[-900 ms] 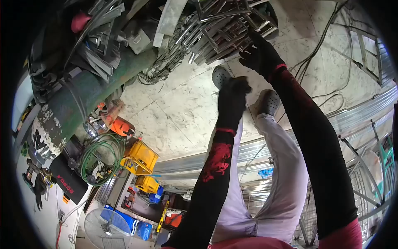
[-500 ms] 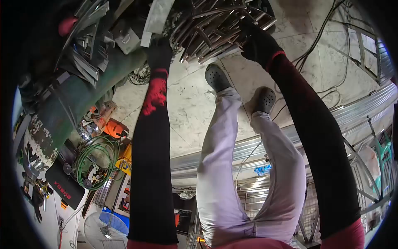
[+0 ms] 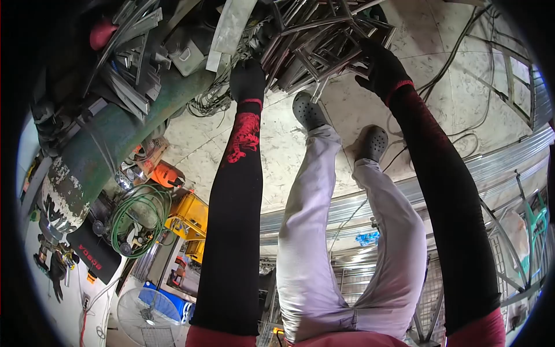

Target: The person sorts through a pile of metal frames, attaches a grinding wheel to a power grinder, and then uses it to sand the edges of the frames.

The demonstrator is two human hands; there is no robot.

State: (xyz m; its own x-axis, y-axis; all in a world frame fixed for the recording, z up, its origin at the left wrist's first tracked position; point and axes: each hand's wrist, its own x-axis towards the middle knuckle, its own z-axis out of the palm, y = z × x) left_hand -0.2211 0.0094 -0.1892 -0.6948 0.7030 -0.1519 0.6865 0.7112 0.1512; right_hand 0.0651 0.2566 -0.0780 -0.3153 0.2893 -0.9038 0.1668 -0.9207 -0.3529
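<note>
A heap of dark metal frames and bars (image 3: 312, 55) lies on the floor at the top middle, beyond my shoes. My left hand (image 3: 247, 81), in a black glove, is at the heap's left side, beside a tangle of thin wire (image 3: 211, 101). Its fingers point away from me and are too dark to make out. On the heap's right side is my gloved right hand (image 3: 381, 69); its thumb stands apart, and the other fingers reach over the frame ends. Whether they grip a frame is unclear.
A green cylinder (image 3: 133, 124) lies at the left with metal offcuts on it. Near it are a coiled green hose (image 3: 139, 222), a yellow tool case (image 3: 191, 217) and a fan (image 3: 149, 315). Long metal profiles (image 3: 503, 153) cross the floor behind my shoes; black cables (image 3: 439, 75) run at the right.
My left hand has moved right, closer to the heap. My right hand has shifted slightly right and down. Some frames on the heap have changed position, with one end now near my shoe.
</note>
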